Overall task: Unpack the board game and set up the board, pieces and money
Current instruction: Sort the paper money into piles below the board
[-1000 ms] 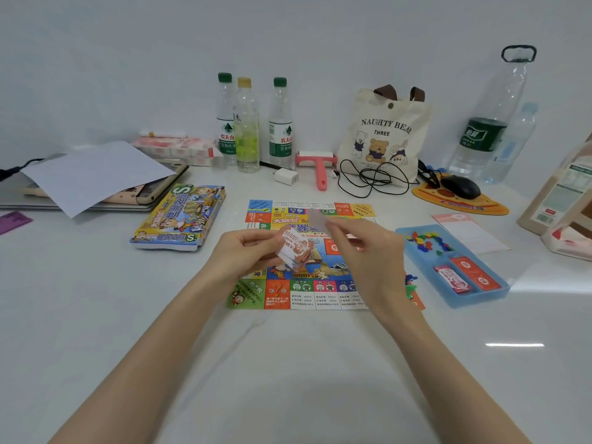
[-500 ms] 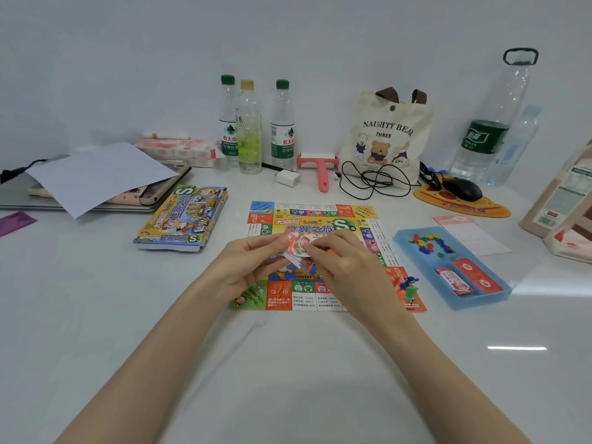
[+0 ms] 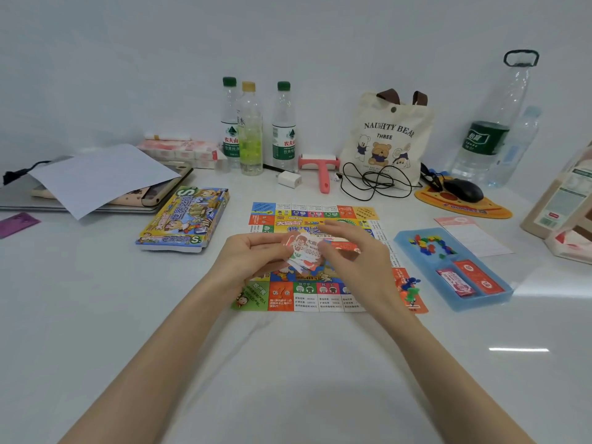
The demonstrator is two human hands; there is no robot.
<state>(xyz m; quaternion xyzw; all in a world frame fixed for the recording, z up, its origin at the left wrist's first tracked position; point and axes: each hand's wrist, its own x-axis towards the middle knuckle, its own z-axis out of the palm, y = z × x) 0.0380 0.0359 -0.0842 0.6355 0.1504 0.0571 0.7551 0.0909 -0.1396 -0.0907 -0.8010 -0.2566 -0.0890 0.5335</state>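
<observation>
Shifted rightward, the right hand (image 3: 355, 254) is pinching a red paper note (image 3: 344, 246) beside the fanned paper money stack (image 3: 302, 251) the left hand (image 3: 253, 257) is gripping at frame centre.

multicoloured chequered board (image 3: 282, 293), pale blue tray (image 3: 480, 302) (red packets (image 3: 479, 278) inside), white table (image 3: 288, 379).

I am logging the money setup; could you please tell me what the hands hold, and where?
A stack of play money: the left hand grips its left end, and the right hand appears to pinch the top notes at the right end.
</observation>
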